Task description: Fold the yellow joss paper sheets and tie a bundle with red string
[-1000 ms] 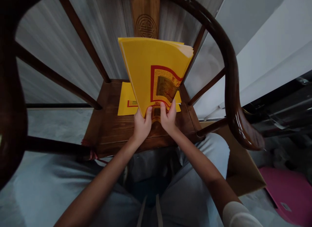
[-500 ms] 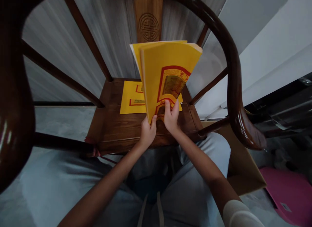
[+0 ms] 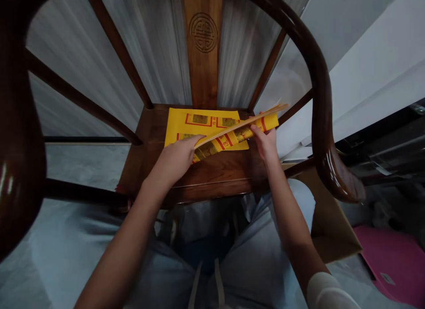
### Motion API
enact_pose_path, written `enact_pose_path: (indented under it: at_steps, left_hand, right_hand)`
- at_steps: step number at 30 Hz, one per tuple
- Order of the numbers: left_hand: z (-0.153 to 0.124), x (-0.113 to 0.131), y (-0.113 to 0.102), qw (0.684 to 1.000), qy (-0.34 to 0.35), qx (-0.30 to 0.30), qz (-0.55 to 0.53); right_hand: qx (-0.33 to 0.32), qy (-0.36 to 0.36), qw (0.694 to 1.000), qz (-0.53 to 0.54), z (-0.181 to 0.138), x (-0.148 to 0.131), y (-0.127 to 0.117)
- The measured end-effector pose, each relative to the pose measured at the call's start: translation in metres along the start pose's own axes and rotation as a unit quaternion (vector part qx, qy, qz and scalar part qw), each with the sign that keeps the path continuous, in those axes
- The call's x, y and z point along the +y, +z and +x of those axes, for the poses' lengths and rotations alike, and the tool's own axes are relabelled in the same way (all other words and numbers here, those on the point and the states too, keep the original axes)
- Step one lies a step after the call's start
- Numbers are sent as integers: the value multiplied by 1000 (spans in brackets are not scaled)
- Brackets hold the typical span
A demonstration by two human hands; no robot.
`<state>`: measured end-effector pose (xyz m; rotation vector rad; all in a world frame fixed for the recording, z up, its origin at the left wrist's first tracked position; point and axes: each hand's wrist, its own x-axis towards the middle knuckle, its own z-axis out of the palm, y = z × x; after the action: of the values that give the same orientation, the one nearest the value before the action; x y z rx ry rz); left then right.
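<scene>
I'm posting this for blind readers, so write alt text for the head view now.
A person's left hand and right hand hold a bent stack of yellow printed paper near its ends, over a wooden chair seat. More yellow printed sheets lie flat on the seat.

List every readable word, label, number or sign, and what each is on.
No word or number is readable.
Held yellow papers: red print, too blurred to read.
Yellow sheets on the seat: red-framed print, too small to read.
Wooden slat: round carved emblem, clear, no legible wording.
Pink object: pale label, too small to read.
</scene>
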<state>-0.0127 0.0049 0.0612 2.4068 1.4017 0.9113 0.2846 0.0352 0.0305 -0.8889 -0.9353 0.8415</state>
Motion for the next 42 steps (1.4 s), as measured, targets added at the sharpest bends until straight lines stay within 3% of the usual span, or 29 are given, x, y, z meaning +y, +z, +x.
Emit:
enact_pose_path:
  at_steps: [6, 14, 18, 20, 23, 28, 30, 36, 42]
  left_hand:
    - [-3, -6, -2, 999, -10, -32, 37]
    - [-9, -10, -22, 988, 32, -64, 138]
    - [-8, 0, -27, 973, 36, -56, 219]
    - [-5, 13, -30, 972, 8, -91, 219]
    - [1, 35, -35, 953, -51, -199, 224]
    - [6, 45, -34, 913, -93, -313, 245]
    - [6, 42, -32, 914, -91, -316, 239]
    - [5, 35, -26, 932, -72, -249, 253]
    - [6, 25, -24, 923, -74, -276, 257]
  right_hand:
    - [-10, 67, 998, -16, -28, 11, -22]
    - [-4, 188, 980, 68, -53, 28, -19]
    - [7, 132, 991, -14, -49, 26, -30]
    - [-16, 86, 991, -102, -45, 23, -42]
    - [-74, 46, 974, -209, -42, 23, -57]
    - [-107, 59, 975, -184, -45, 35, -55]
    - [-106, 81, 977, -165, -46, 37, -50]
    - [-79, 85, 984, -136, -47, 33, -50]
    - [-140, 126, 963, -194, -53, 29, -60]
